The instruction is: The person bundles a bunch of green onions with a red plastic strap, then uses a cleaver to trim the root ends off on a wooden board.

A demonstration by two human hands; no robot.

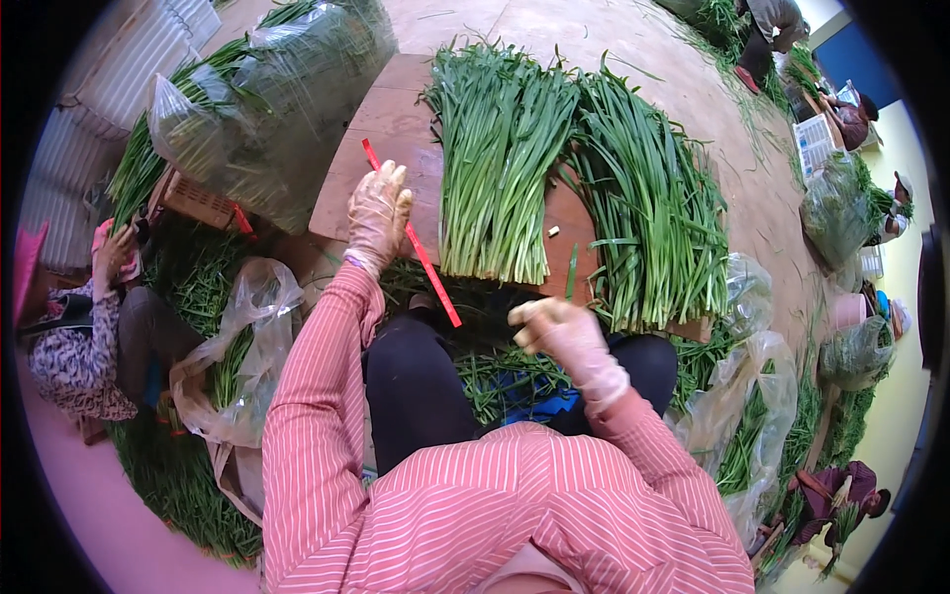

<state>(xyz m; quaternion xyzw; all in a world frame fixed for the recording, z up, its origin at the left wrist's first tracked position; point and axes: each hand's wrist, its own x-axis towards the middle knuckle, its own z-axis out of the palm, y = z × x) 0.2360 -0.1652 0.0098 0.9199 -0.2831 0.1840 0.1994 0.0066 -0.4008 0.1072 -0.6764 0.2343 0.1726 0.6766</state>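
Observation:
My left hand point(379, 213), in a thin clear glove, is closed on a narrow red strip point(435, 284) at the board's left side. Both ends of the strip stick out past the fingers. My right hand point(559, 332), gloved too, hovers near the board's front edge with its fingers curled together. It is slightly blurred, and whether anything is in it is hidden. On the wooden board point(346, 188) lies a flat pile of garlic chives point(502, 168), pale stem ends toward me. A second pile of chives point(653, 208) lies slanted to its right, partly over the board's edge.
A large plastic bag of greens point(277, 109) stands on a brown crate point(198, 198) at the far left. Clear bags point(262, 317) flank my legs, and loose greens cover the floor beside them. A person point(84, 346) sits at left; others work along the right wall.

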